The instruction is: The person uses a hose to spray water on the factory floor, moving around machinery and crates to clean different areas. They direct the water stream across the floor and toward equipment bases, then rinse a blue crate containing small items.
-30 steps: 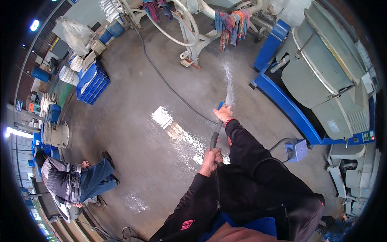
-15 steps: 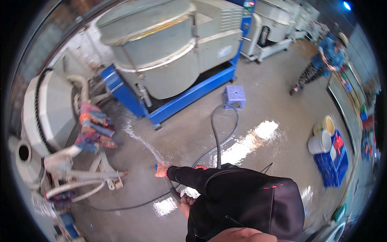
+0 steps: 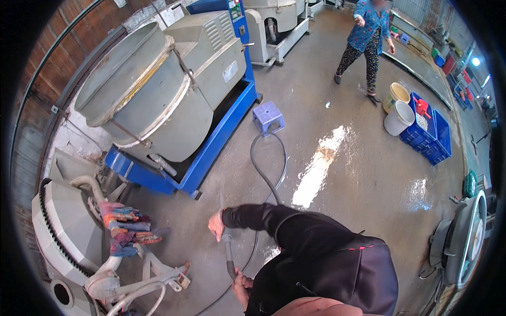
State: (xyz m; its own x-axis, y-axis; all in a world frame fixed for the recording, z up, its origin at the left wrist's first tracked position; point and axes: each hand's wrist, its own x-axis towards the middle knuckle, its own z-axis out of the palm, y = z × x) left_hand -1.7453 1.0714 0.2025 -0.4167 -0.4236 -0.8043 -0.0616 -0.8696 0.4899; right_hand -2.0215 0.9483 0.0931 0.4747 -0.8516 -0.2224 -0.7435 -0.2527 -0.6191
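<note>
A dark grey hose (image 3: 229,253) runs between my two hands. My right hand (image 3: 216,225), at the end of the black sleeve, is closed around its front end. Only a faint streak of water shows beyond that end, and the fingers partly hide the tip. Closer to my body, my left hand (image 3: 241,287) is wrapped round the hose further back. The rest of the hose loops over the wet floor (image 3: 316,221) up to a purple plastic stool (image 3: 269,116).
A big grey drum machine (image 3: 158,100) on a blue frame stands at upper left. Left of my hands is a white mixer (image 3: 68,226) with coloured gloves (image 3: 126,226) on its bar. Another person (image 3: 371,42) is at the far side, near buckets (image 3: 399,118) and blue crates (image 3: 441,150).
The view has swung right, so the machines sit further left. The strong water jet at my right hand has thinned to a faint streak. The other person now has their arms apart.
</note>
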